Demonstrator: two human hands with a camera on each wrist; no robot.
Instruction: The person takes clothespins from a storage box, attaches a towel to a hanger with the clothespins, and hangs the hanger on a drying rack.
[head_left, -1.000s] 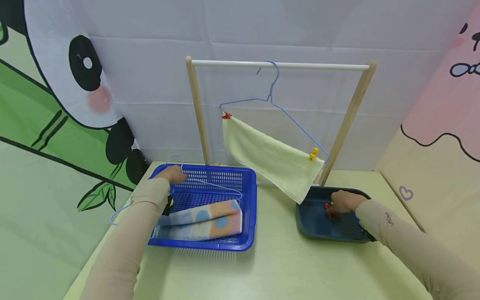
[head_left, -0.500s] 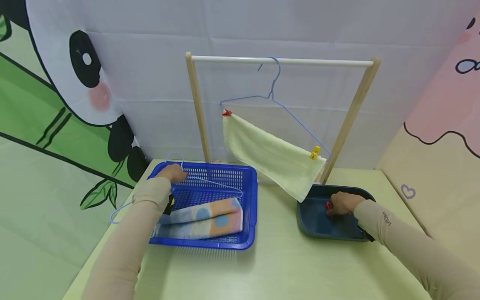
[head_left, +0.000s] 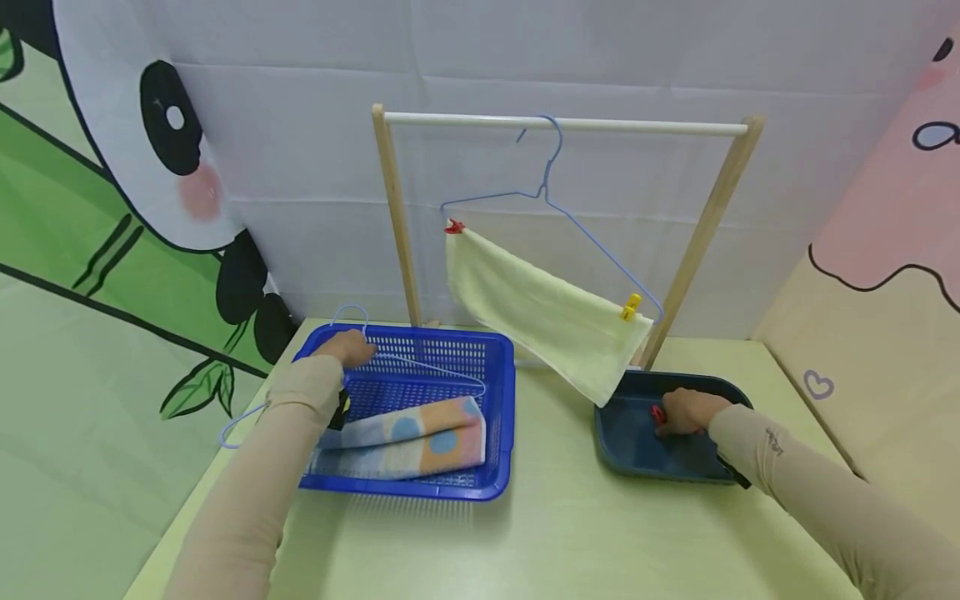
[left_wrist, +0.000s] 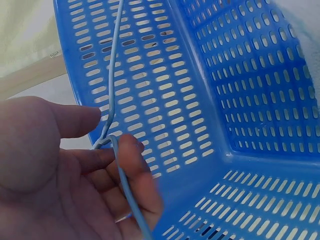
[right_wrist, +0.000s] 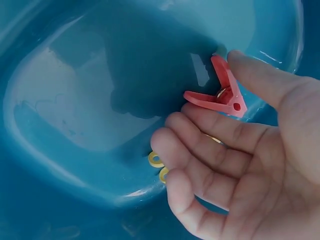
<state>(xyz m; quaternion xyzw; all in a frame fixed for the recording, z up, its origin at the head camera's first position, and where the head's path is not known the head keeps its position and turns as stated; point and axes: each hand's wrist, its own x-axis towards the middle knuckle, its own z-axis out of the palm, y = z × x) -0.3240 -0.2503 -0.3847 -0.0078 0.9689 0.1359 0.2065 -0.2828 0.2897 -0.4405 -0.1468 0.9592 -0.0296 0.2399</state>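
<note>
My left hand [head_left: 349, 348] grips a blue wire hanger [left_wrist: 114, 65] near its neck, over the back left of a blue slotted basket [head_left: 504, 433]. In the left wrist view the fingers are curled round the wire. A folded towel with coloured dots [head_left: 442, 442] lies in that basket. Inside the dark blue-green tray [head_left: 626, 467], my right hand [head_left: 693, 411] pinches a red clothespin [right_wrist: 230, 95] between thumb and index finger. Partly hidden under its other fingers is a yellow clothespin [right_wrist: 155, 159].
Behind stands a wooden rack with a white rod [head_left: 645, 126]. From it hangs another blue hanger [head_left: 600, 247], tilted down to the right. A pale yellow cloth [head_left: 540, 304] is clipped there by a red clothespin [head_left: 454, 227] and a yellow clothespin [head_left: 631, 307], its low corner overlapping the tray.
The right hand's fingers have come round the red clothespin, which now shows less in the head view. The left hand and its hanger have stayed in place.
</note>
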